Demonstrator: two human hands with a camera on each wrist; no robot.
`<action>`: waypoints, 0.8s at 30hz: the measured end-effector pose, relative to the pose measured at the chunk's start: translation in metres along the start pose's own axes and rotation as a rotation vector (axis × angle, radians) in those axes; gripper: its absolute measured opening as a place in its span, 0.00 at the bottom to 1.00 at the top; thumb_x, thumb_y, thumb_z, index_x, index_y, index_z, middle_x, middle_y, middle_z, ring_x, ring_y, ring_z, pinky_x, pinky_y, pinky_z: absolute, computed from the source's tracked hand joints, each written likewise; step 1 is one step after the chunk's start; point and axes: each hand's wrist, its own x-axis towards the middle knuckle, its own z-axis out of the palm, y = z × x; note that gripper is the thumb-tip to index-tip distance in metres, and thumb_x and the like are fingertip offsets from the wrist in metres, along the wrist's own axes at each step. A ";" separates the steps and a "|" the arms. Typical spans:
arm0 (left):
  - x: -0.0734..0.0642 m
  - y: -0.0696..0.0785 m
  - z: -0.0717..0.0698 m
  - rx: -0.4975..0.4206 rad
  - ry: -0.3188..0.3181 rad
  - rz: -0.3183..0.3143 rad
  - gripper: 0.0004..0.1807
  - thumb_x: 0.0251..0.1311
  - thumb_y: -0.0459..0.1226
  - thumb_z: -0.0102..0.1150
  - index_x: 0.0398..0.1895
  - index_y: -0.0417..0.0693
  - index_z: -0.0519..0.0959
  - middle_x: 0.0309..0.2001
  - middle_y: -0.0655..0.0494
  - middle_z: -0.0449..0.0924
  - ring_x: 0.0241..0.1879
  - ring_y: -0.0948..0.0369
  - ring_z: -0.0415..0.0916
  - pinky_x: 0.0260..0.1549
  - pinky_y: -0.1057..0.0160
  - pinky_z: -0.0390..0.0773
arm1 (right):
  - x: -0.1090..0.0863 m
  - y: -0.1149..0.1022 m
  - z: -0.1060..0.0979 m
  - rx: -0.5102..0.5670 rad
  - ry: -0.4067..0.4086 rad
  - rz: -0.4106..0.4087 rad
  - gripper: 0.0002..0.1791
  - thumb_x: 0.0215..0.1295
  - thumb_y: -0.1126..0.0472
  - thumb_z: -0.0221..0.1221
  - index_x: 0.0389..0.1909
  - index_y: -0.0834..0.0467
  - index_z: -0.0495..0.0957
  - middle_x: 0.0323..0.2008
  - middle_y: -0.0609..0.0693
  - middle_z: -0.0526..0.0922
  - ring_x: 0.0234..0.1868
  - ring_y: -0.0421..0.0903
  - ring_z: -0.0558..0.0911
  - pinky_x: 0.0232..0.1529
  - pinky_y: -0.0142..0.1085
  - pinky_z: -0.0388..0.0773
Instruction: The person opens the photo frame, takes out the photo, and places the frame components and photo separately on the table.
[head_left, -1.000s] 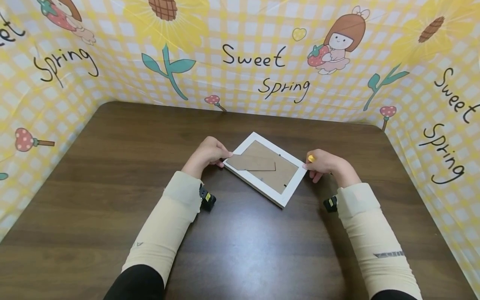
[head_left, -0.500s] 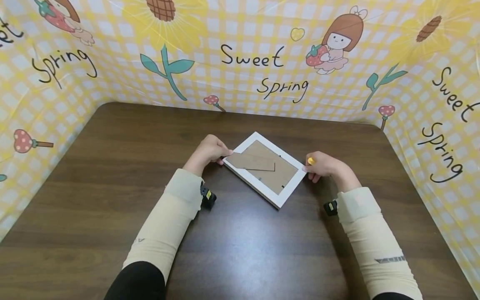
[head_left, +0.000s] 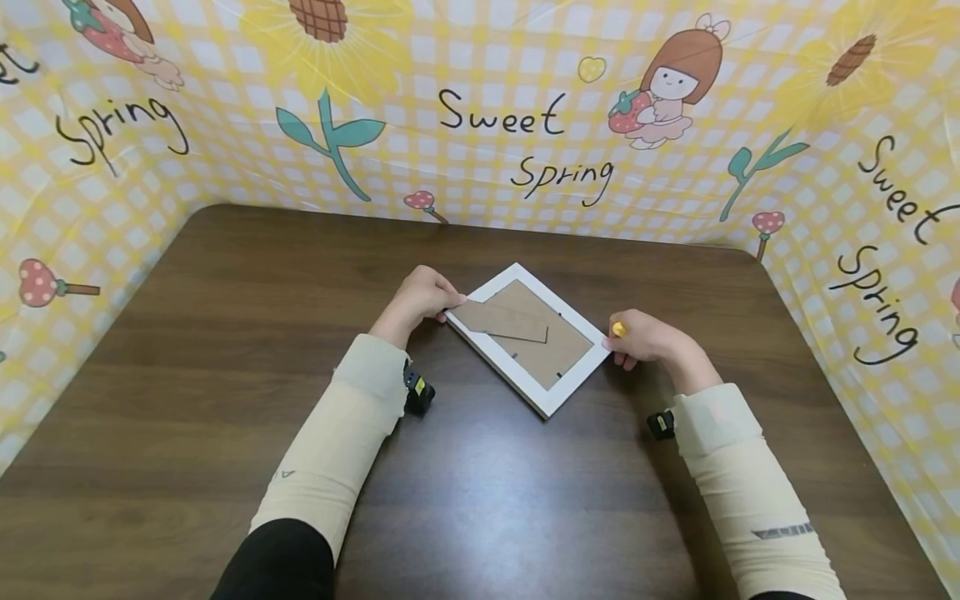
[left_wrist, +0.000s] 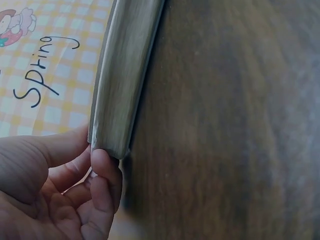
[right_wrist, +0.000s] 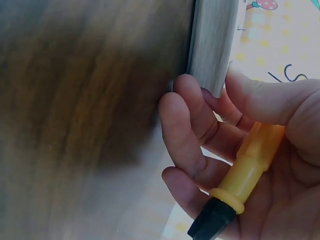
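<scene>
A white picture frame point(head_left: 585, 367) lies back side up, its corners pointing left, right, near and far. Its brown backing board point(head_left: 567, 342) and fold-flat stand leg point(head_left: 517, 322) face upward. My left hand point(head_left: 418, 298) pinches the left corner; in the left wrist view the thumb is on the back face and curled fingers are at the edge point(left_wrist: 120, 85). At the opposite corner my right hand point(head_left: 643, 333) pinches the frame between thumb and fingers. Across that palm lies a yellow tool with a black end point(right_wrist: 245, 172); its exact kind is unclear.
The brown wooden table point(head_left: 480, 500) extends around the frame. A yellow checked cloth point(head_left: 480, 50) printed with flowers and words stands as a wall along the back and both sides. A small black camera point(head_left: 418, 390) sits on each wrist.
The frame has turned slightly clockwise, as seen from above. Its left corner, with my left hand, moved a little away; its right corner, with my right hand, came nearer. Both hands kept their hold.
</scene>
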 end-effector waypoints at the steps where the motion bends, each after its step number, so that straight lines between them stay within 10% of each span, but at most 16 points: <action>1: 0.000 0.000 0.000 -0.003 0.002 0.006 0.13 0.64 0.39 0.64 0.43 0.36 0.85 0.50 0.44 0.78 0.18 0.67 0.70 0.29 0.68 0.74 | 0.000 0.000 0.001 -0.005 0.005 -0.001 0.09 0.73 0.67 0.53 0.30 0.65 0.70 0.23 0.57 0.80 0.23 0.45 0.82 0.32 0.37 0.78; 10: -0.001 -0.003 -0.002 -0.065 -0.020 0.019 0.16 0.67 0.39 0.61 0.47 0.34 0.83 0.46 0.45 0.77 0.19 0.68 0.71 0.28 0.71 0.75 | 0.001 -0.005 -0.001 -0.013 -0.009 0.028 0.09 0.72 0.66 0.54 0.31 0.67 0.71 0.24 0.57 0.79 0.22 0.45 0.81 0.33 0.40 0.84; 24: -0.050 -0.031 -0.009 -0.552 -0.097 -0.095 0.22 0.73 0.36 0.50 0.64 0.33 0.66 0.45 0.47 0.73 0.34 0.62 0.84 0.46 0.70 0.82 | 0.020 -0.043 -0.028 -0.102 0.169 0.046 0.11 0.72 0.64 0.53 0.42 0.70 0.77 0.26 0.55 0.80 0.25 0.47 0.79 0.30 0.33 0.71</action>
